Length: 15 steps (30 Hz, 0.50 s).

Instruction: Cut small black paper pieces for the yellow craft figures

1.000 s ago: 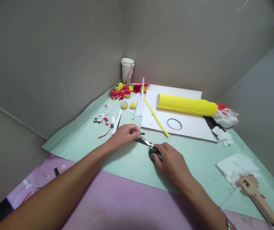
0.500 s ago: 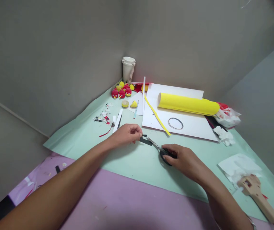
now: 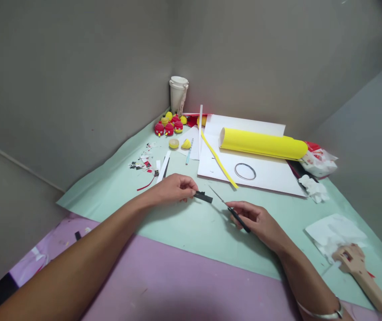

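Note:
My left hand (image 3: 177,188) pinches a short black paper strip (image 3: 204,196) by its left end, over the pale green table cover (image 3: 177,232). A small cut, ragged bit of black shows along the strip's upper edge. In my right hand (image 3: 252,219) is a pair of scissors (image 3: 232,211) with black handles, turned edge-on, the blades pointing up and left. Their tips are just right of the strip and apart from it. The fingers of my right hand wrap round the handles.
Several red and yellow paper figures (image 3: 169,128) sit at the back left by a white cup (image 3: 178,93). Paper scraps (image 3: 144,162) lie left. A yellow roll (image 3: 260,143) and a grey ring (image 3: 245,171) rest on white board (image 3: 277,183). A glue gun (image 3: 354,263) is at right.
The scissors have moved away from the black strip to the right and turned edge-on. My left hand keeps its pinch on the strip, which has tilted slightly.

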{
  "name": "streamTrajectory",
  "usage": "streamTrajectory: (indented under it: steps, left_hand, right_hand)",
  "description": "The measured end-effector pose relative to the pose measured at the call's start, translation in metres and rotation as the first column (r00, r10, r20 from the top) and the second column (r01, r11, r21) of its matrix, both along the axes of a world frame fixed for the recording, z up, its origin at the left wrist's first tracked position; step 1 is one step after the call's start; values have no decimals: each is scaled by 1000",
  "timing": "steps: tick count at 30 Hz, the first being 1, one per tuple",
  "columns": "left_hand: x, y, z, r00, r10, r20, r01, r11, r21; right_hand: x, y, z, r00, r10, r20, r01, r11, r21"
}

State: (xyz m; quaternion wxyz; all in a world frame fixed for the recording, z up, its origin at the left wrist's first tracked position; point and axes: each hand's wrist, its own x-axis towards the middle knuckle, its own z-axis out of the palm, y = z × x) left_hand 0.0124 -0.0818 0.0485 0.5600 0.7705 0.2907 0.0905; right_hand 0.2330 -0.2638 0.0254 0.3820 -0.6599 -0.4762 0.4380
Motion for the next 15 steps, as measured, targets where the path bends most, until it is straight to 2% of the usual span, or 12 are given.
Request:
streamTrajectory:
  steps: [6,15]
  left_hand:
    - [-3,5,2,993,-37,-112,42,998,51]
    - [-4,4,6,982,-46,-182,67,992,111]
  right_hand:
    - [8,2,-2,995,96,-8,-97,994,-60]
    - [7,-1,3,982,177,65,-170,980,-108]
